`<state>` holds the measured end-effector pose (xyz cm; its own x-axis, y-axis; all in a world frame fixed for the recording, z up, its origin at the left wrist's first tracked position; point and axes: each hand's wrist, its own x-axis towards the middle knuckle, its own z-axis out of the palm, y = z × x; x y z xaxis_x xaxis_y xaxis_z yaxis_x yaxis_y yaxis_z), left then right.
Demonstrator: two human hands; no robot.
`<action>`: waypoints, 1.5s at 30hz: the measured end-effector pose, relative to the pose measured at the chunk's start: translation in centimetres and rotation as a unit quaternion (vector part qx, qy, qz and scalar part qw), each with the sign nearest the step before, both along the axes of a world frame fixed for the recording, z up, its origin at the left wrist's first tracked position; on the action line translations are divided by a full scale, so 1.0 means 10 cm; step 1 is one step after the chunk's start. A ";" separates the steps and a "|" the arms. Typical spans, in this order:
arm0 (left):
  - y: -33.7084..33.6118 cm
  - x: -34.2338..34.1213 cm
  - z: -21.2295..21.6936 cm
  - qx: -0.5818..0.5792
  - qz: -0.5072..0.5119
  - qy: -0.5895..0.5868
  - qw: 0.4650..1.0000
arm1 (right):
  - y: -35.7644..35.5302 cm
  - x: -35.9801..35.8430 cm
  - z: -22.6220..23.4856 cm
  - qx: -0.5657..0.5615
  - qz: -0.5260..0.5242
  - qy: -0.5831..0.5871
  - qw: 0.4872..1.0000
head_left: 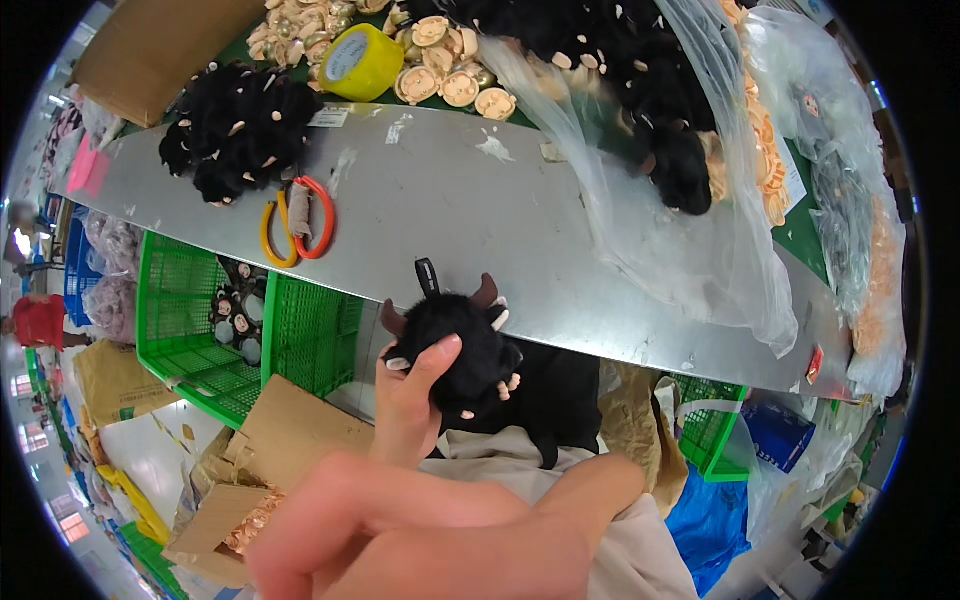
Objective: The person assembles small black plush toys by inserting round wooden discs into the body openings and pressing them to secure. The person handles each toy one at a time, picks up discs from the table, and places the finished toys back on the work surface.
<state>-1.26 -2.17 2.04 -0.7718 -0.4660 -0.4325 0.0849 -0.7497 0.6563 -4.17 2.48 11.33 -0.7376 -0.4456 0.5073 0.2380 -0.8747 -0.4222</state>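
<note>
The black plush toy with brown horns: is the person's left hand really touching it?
Touching. The head view shows the left hand holding the black plush toy, with the thumb lying directly on its fur.

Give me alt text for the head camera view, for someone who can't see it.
A person's left hand holds a brown-horned black plush toy by a metal table, the right hand blurred in the foreground. Beyond lie pale molded pieces, yellow tape, black plush items and a red-and-yellow looped tool; a green crate sits at left.
</note>
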 end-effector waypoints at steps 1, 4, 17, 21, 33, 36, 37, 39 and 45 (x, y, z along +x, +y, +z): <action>0.00 0.01 -0.01 0.001 0.002 -0.002 1.000 | 0.00 0.00 -0.01 0.001 0.001 -0.001 1.000; 0.00 0.03 -0.08 -0.001 0.000 -0.004 1.000 | 0.00 0.00 -0.02 -0.002 0.003 0.000 1.000; 0.00 0.05 -0.05 0.004 -0.004 -0.012 1.000 | -0.02 -0.01 0.01 -0.004 0.001 0.007 1.000; -0.02 0.07 -0.01 -0.006 -0.009 0.008 1.000 | -0.03 0.02 0.04 -0.008 0.006 0.009 1.000; -0.05 0.09 -0.01 -0.033 -0.086 0.001 0.996 | -0.03 0.02 0.01 -0.003 -0.003 0.012 1.000; -0.02 0.09 0.06 -0.041 -0.068 -0.004 0.997 | -0.03 0.03 0.08 -0.012 0.002 0.011 1.000; -0.02 0.11 0.02 -0.038 -0.075 -0.003 0.996 | -0.02 0.04 0.05 -0.009 -0.001 0.010 1.000; -0.05 0.13 -0.08 -0.031 -0.091 -0.001 0.995 | -0.04 0.04 0.02 -0.007 -0.005 0.011 1.000; -0.01 0.08 -0.02 -0.019 -0.014 0.005 1.000 | -0.05 0.06 0.04 -0.011 -0.005 0.008 1.000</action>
